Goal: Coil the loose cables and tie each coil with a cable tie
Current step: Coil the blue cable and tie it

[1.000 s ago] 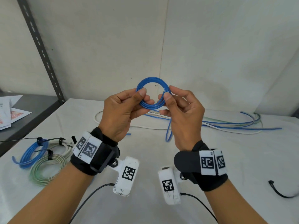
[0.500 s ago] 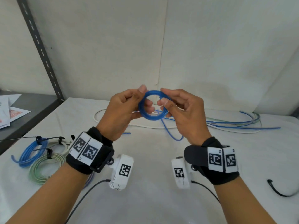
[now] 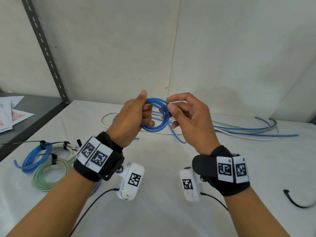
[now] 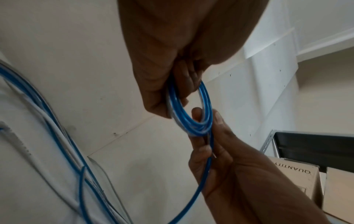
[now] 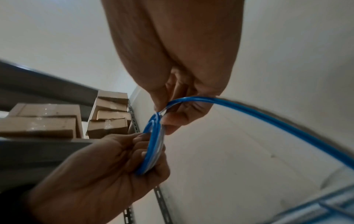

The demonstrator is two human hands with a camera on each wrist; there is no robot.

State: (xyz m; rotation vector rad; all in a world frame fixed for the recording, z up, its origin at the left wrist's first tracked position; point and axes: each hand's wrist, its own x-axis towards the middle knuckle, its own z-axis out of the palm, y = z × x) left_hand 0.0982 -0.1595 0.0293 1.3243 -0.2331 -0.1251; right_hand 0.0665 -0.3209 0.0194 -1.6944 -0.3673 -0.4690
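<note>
A: Head view. We hold the blue coil [image 3: 154, 115] in the air above the white counter [image 3: 162, 219]. Our left hand [image 3: 131, 120] wraps its curled fingers round the coil's left side. Our right hand [image 3: 189, 117] pinches the right side between thumb and forefinger.

B: Confirmed. The coil's free tail [image 3: 176, 135] drops to the counter. The loose cables [image 3: 239, 130] lie behind the hands, well apart from three tied coils [image 3: 46, 161] at the left edge. One black cable tie [image 3: 295, 200] lies at the far right.

A: Left wrist view. Left hand [image 4: 162, 60] grips the blue coil [image 4: 189, 119] from above; the right hand [image 4: 226, 159] closes on its lower arc and on the tail.

B: Loose cables [image 4: 57, 136] run down the left of that view.

A: Right wrist view. Right hand [image 5: 184, 84] pinches the top of the blue coil [image 5: 153, 144], seen edge-on. The left hand [image 5: 107, 169] holds its lower part.

B: Cardboard boxes [image 5: 107, 115] sit on a shelf behind.
</note>
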